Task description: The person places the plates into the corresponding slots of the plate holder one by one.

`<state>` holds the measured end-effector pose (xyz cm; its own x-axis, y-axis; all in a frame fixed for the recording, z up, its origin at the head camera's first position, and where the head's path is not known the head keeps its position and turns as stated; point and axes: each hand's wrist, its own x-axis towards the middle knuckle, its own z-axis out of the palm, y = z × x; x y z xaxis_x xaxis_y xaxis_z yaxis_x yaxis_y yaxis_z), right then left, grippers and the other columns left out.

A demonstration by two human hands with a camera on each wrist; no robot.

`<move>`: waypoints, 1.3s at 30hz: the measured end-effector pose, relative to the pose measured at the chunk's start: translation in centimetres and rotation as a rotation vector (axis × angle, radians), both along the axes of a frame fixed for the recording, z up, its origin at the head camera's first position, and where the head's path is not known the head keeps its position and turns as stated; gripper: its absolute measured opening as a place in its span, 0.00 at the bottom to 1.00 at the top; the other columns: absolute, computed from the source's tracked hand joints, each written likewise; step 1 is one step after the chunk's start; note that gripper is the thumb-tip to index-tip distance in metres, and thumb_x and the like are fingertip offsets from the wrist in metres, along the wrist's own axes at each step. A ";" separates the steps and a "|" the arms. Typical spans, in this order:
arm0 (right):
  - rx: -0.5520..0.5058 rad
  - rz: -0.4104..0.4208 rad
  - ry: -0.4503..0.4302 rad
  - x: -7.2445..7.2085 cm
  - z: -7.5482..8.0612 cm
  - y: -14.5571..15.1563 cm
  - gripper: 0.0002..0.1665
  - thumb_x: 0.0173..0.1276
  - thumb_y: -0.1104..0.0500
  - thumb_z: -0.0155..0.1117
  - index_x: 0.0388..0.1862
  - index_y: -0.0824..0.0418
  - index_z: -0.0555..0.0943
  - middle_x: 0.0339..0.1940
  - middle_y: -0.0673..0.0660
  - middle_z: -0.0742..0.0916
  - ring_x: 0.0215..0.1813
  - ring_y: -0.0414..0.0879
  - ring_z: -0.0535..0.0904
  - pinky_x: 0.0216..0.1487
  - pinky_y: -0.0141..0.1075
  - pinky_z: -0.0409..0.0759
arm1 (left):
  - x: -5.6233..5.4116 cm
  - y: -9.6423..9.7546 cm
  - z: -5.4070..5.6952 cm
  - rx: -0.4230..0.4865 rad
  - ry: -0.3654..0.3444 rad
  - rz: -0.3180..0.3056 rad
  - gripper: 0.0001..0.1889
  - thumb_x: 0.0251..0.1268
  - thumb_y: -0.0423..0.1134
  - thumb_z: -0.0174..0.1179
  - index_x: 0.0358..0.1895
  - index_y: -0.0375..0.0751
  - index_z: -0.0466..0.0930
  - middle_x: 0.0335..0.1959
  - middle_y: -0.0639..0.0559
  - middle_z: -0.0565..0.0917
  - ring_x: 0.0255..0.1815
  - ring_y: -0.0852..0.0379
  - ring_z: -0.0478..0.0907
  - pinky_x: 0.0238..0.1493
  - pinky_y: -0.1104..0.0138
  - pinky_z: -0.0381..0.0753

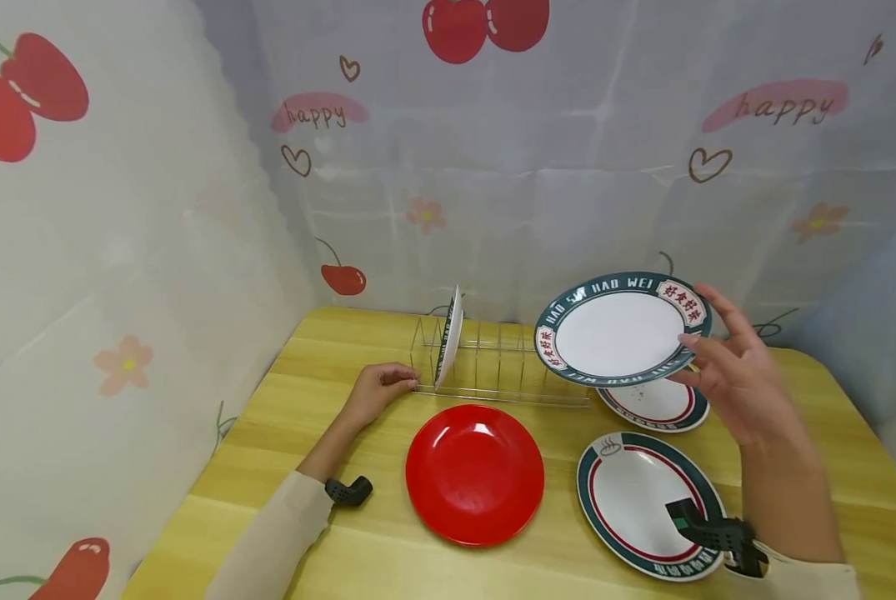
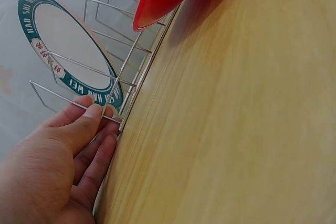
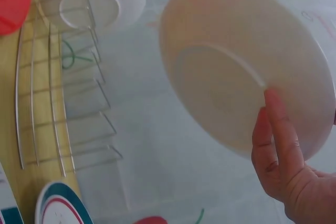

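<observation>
My right hand (image 1: 743,379) grips the right edge of a white plate with a green lettered rim (image 1: 618,329), thumb on its face and fingers underneath. That plate is held tilted in the air above the right end of a wire dish rack (image 1: 502,393). In the right wrist view its plain underside (image 3: 231,72) faces the camera. My left hand (image 1: 378,392) pinches the rack's left end wire between thumb and fingers. A similar green-rimmed plate (image 2: 71,40) stands upright in the rack's left part, close to the left fingers.
A red plate (image 1: 474,475) lies on the wooden table (image 1: 357,533) in front of the rack. To its right is a white plate with green and red rings (image 1: 646,500). Another such plate (image 1: 661,406) lies behind, partly covered by the held plate. Printed curtains (image 1: 493,208) stand behind.
</observation>
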<state>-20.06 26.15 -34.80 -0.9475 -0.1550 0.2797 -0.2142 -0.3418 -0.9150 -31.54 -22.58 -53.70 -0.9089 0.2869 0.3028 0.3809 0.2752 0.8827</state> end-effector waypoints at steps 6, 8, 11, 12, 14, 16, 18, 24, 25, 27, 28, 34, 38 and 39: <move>0.025 0.033 -0.017 0.1 0.2 -2.2 0.39 0.78 0.72 0.49 0.82 0.47 0.56 0.69 0.58 0.63 0.49 0.47 0.85 0.45 0.40 0.87 | 0.4 0.7 1.3 -0.014 -0.009 -0.011 0.07 0.66 0.31 0.68 0.45 0.35 0.89 0.42 0.45 0.90 0.43 0.52 0.87 0.46 0.67 0.86; 0.058 0.032 -0.024 0.0 0.4 -3.2 0.39 0.78 0.71 0.51 0.81 0.48 0.57 0.67 0.59 0.64 0.49 0.47 0.85 0.44 0.40 0.87 | 1.0 0.8 2.2 -0.012 -0.020 -0.008 0.07 0.66 0.29 0.67 0.45 0.32 0.88 0.42 0.43 0.89 0.44 0.50 0.87 0.46 0.68 0.86; 0.133 0.016 -0.037 -0.3 1.0 -4.6 0.38 0.78 0.69 0.54 0.81 0.48 0.58 0.65 0.57 0.63 0.50 0.46 0.82 0.44 0.40 0.87 | 1.7 0.8 2.9 -0.004 -0.020 -0.005 0.07 0.66 0.26 0.66 0.45 0.29 0.88 0.42 0.40 0.89 0.44 0.48 0.87 0.45 0.69 0.85; 0.164 0.003 -0.042 -0.4 1.2 -5.0 0.38 0.78 0.68 0.55 0.81 0.48 0.58 0.65 0.58 0.63 0.50 0.46 0.82 0.43 0.40 0.87 | 1.7 0.8 2.9 -0.001 -0.020 -0.004 0.07 0.66 0.26 0.66 0.45 0.28 0.87 0.42 0.40 0.89 0.44 0.47 0.87 0.45 0.69 0.85; 0.227 -0.023 -0.048 -0.5 1.7 -5.7 0.39 0.77 0.66 0.57 0.81 0.47 0.58 0.64 0.59 0.64 0.50 0.47 0.81 0.43 0.40 0.87 | 1.6 1.0 2.8 0.006 -0.011 -0.013 0.07 0.66 0.26 0.66 0.45 0.28 0.87 0.42 0.39 0.89 0.44 0.47 0.87 0.45 0.69 0.86; 0.285 -0.033 -0.055 -0.9 2.2 -6.5 0.40 0.77 0.63 0.60 0.81 0.45 0.58 0.66 0.59 0.65 0.52 0.48 0.80 0.43 0.39 0.87 | 1.5 0.8 2.9 0.008 -0.005 -0.017 0.07 0.66 0.26 0.65 0.45 0.27 0.87 0.42 0.39 0.89 0.43 0.47 0.87 0.45 0.68 0.86; 0.336 -0.036 -0.065 -1.3 2.7 -7.2 0.40 0.76 0.60 0.62 0.81 0.43 0.57 0.67 0.60 0.67 0.54 0.48 0.79 0.44 0.39 0.87 | 1.5 0.8 2.9 0.011 -0.002 -0.018 0.08 0.66 0.26 0.66 0.45 0.27 0.87 0.42 0.39 0.89 0.43 0.49 0.87 0.45 0.68 0.86; 0.473 0.008 -0.080 -3.0 3.6 -9.1 0.43 0.75 0.55 0.65 0.82 0.41 0.55 0.65 0.66 0.72 0.54 0.48 0.82 0.47 0.43 0.87 | 0.9 0.5 1.8 0.001 -0.007 -0.003 0.07 0.67 0.27 0.66 0.45 0.29 0.87 0.42 0.41 0.89 0.42 0.54 0.87 0.45 0.68 0.86; 0.497 0.011 -0.081 -3.4 3.6 -9.3 0.44 0.75 0.55 0.65 0.82 0.41 0.55 0.64 0.66 0.73 0.52 0.48 0.83 0.47 0.44 0.87 | 0.6 0.4 1.4 -0.006 -0.009 0.001 0.07 0.67 0.27 0.66 0.45 0.29 0.88 0.42 0.41 0.89 0.42 0.54 0.87 0.45 0.68 0.86; 0.545 0.015 -0.079 -4.1 3.8 -9.8 0.45 0.74 0.54 0.66 0.82 0.42 0.54 0.64 0.67 0.73 0.51 0.48 0.84 0.47 0.45 0.87 | 0.1 0.4 0.7 -0.014 -0.014 0.008 0.07 0.67 0.28 0.66 0.45 0.31 0.88 0.42 0.42 0.89 0.42 0.53 0.87 0.45 0.68 0.86; 0.561 0.019 -0.083 -4.4 3.8 -10.1 0.45 0.74 0.54 0.66 0.82 0.42 0.54 0.63 0.67 0.74 0.50 0.49 0.84 0.46 0.45 0.87 | -0.1 0.3 0.4 -0.016 -0.017 0.013 0.07 0.67 0.29 0.66 0.45 0.31 0.88 0.42 0.42 0.89 0.42 0.52 0.87 0.45 0.68 0.86; 0.617 0.062 -0.090 -6.6 4.0 -12.1 0.47 0.71 0.55 0.69 0.82 0.45 0.56 0.57 0.69 0.75 0.47 0.57 0.84 0.44 0.45 0.88 | -0.5 0.0 0.0 0.007 -0.031 0.005 0.07 0.65 0.32 0.69 0.44 0.37 0.90 0.42 0.45 0.89 0.42 0.52 0.87 0.44 0.69 0.86; 0.631 0.099 -0.074 -7.9 3.7 -13.3 0.47 0.70 0.57 0.70 0.82 0.47 0.56 0.52 0.69 0.76 0.43 0.62 0.85 0.43 0.44 0.88 | -0.4 0.0 0.1 0.015 -0.026 -0.004 0.06 0.65 0.33 0.69 0.43 0.38 0.90 0.41 0.47 0.90 0.42 0.53 0.87 0.44 0.68 0.86; 0.632 0.107 -0.074 -8.1 3.6 -13.5 0.47 0.70 0.58 0.70 0.81 0.48 0.57 0.52 0.69 0.77 0.43 0.64 0.85 0.43 0.44 0.88 | -0.4 0.1 0.1 0.016 -0.023 -0.007 0.06 0.65 0.33 0.69 0.43 0.38 0.90 0.41 0.47 0.90 0.42 0.54 0.87 0.44 0.68 0.86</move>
<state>-28.19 12.62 -31.19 -0.9309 -0.3633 0.0379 -0.1374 0.2519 -0.9579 -31.91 -22.51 -53.62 -0.9138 0.2882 0.2863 0.3621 0.2586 0.8955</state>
